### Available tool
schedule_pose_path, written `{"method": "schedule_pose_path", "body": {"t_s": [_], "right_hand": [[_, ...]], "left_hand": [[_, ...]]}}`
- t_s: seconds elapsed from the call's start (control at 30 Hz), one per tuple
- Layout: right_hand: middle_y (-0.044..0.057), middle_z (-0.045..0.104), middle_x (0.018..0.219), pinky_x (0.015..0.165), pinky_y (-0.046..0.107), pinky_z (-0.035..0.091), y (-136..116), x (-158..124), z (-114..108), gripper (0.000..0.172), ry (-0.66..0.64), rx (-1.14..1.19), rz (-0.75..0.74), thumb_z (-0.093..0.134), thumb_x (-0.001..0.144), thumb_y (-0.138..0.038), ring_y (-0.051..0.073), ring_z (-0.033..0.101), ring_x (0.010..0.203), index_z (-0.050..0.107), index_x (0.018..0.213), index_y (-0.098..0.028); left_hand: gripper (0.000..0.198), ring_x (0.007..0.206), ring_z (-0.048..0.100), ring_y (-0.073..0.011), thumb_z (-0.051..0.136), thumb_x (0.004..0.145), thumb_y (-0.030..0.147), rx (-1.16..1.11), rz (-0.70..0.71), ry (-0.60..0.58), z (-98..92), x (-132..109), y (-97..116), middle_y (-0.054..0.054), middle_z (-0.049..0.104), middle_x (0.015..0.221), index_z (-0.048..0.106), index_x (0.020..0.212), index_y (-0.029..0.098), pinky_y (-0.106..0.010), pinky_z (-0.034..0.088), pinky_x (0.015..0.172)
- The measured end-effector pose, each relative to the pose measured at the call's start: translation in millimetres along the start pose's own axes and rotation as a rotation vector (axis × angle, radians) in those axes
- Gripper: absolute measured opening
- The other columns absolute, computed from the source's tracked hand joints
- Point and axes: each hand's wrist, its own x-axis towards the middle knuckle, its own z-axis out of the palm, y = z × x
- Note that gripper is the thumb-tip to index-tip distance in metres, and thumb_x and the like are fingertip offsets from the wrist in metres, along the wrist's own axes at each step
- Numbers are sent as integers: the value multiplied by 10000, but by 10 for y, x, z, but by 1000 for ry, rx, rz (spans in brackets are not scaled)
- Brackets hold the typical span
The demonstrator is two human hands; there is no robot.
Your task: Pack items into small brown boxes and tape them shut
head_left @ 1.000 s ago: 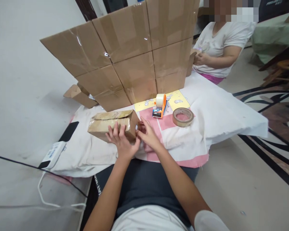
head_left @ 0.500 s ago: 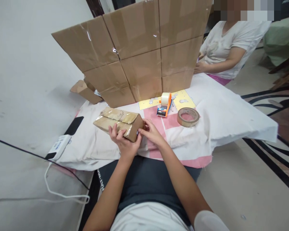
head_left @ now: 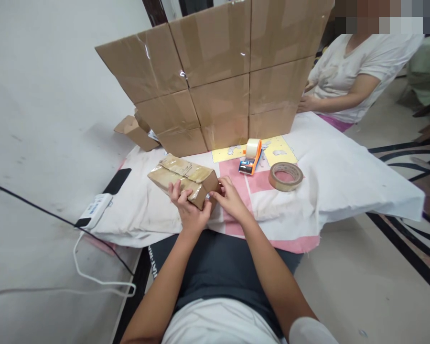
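Note:
A small brown cardboard box (head_left: 172,167) with shiny tape over its top lies tilted on the cloth-covered table in front of me. My left hand (head_left: 190,211) is closed around its near side, fingers over the top and thumb by the right end. At that end, my right hand (head_left: 232,198) grips the box's edge with thumb and fingers. Between the thumbs shows a tiny whitish-blue spot that I cannot make out. An orange and blue tape dispenser (head_left: 251,160) and a roll of brown tape (head_left: 285,177) lie to the right of the box.
Behind stands a tall wall of taped cardboard boxes (head_left: 220,107). An open carton (head_left: 140,136) is at the back left. A power strip (head_left: 97,210) and a black flat object (head_left: 117,180) lie left. Another person (head_left: 358,79) sits at the far right.
The whole view has shifted, so the things on the table appear slightly further right. Both hands keep their hold on the box, with little visible movement.

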Motion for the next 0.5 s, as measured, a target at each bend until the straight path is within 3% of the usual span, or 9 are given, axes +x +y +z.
{"method": "schedule_pose_path", "body": {"t_s": [0.13, 0.23, 0.33, 0.5], "right_hand": [[65, 542, 1163, 891, 337, 495, 0, -1, -37, 382, -57, 70, 7, 694, 825, -282, 218, 565, 1061, 578, 1185, -225], [67, 594, 1223, 938, 352, 483, -25, -16, -32, 497, -106, 149, 21, 696, 818, -257, 223, 575, 1096, 543, 1291, -232], [58, 635, 1197, 930, 352, 486, -70, -51, 8, 488, -100, 187, 48, 696, 809, -239, 220, 596, 1071, 552, 1275, -227], [42, 651, 1081, 855, 330, 511, -264, -124, -44, 400, 16, 198, 93, 725, 778, -228, 205, 616, 979, 574, 1148, -216]], "left_hand": [[662, 1530, 107, -382, 734, 755, 235, -91, 52, 73, 8, -4, -14, -221, 260, 1529, 267, 1224, 259, -660, 227, 1162], [718, 1543, 41, -373, 777, 746, 230, -150, 60, 117, 9, -28, -54, -218, 131, 1609, 289, 1273, 257, -641, 207, 1184], [779, 1549, -18, -365, 785, 757, 202, -194, 61, 107, -14, -66, -100, -219, 68, 1642, 284, 1350, 260, -636, 183, 1199], [826, 1551, -30, -334, 743, 788, 113, -313, 177, 54, -113, 27, 21, -188, 151, 1648, 275, 1451, 267, -638, 109, 1222]]}}
